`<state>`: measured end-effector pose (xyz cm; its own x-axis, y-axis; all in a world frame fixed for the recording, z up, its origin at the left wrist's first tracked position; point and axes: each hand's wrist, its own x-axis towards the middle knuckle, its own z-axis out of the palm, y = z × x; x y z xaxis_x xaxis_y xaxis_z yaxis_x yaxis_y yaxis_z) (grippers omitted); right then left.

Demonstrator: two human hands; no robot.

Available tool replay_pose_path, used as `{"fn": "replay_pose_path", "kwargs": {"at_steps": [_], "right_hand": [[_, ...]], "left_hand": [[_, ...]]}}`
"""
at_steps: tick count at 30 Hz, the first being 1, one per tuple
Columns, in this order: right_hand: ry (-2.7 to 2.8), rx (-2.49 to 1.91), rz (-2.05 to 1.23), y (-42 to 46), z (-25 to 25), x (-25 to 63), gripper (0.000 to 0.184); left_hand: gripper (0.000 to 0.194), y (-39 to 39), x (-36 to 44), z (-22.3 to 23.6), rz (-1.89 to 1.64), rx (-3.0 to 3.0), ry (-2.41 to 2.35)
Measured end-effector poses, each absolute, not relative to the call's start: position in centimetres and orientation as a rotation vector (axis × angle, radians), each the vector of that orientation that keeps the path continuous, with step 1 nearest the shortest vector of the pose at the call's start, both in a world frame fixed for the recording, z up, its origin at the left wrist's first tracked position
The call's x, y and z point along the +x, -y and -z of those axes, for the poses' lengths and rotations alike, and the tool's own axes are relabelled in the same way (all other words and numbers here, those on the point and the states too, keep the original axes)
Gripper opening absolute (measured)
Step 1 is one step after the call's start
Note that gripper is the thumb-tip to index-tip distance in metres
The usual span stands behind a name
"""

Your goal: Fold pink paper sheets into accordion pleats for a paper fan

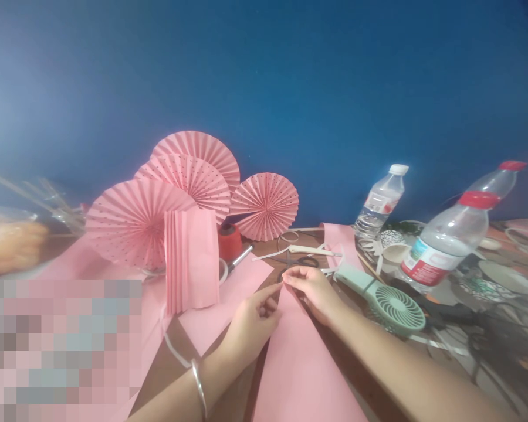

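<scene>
Across the whole background, a plain blue wall [264, 88]. Below it, a brown surface [158, 378], showing only in patches among pink paper and, at right, dense clutter. Up near the wall, left of centre, four round pleated pink rosettes [152, 225], three overlapping and one at the group's right end. In the near middle, a long pink paper strip [303, 363], running away from the camera and narrowing in view toward both hands, left hand [255, 325] along its left edge, right hand [314, 290] at its far end. Right thumb and forefinger pinched on that far end; left fingers half curled with forefinger stretched to the same spot, cannot tell whether gripping or only touching. Beyond the left hand, upright on the surface, a partly pleated pink sheet [193, 258]. To the right, a red-labelled bottle [433, 261], then a smaller white-capped bottle [381, 202]. Just beside the right forearm, lying flat, a pale green handheld fan [398, 308]. Around the left wrist, a silvery bracelet [198, 384].
</scene>
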<state>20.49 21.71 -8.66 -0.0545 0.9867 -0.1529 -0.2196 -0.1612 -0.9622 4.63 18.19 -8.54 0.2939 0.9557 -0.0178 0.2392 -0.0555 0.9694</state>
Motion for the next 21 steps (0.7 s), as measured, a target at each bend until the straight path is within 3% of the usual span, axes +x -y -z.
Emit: {"fn": "replay_pose_path", "kwargs": {"at_steps": [8,13,21], "right_hand": [[0.845,-1.064,-1.533,-21.49,8.11,20.54,0.011],[0.966,-1.086,-1.496,-21.36,8.18,20.51,0.023],[1.207,-1.163,-1.301,-21.51,8.62,20.37,0.022]], "left_hand": [[0.052,-18.23,4.82,8.85,-0.861,1.547,-1.121],[0.051,-18.28,4.7,8.68,-0.887,1.541,-1.128],[0.049,-18.25,4.54,8.34,-0.875,1.494,-1.16]]}}
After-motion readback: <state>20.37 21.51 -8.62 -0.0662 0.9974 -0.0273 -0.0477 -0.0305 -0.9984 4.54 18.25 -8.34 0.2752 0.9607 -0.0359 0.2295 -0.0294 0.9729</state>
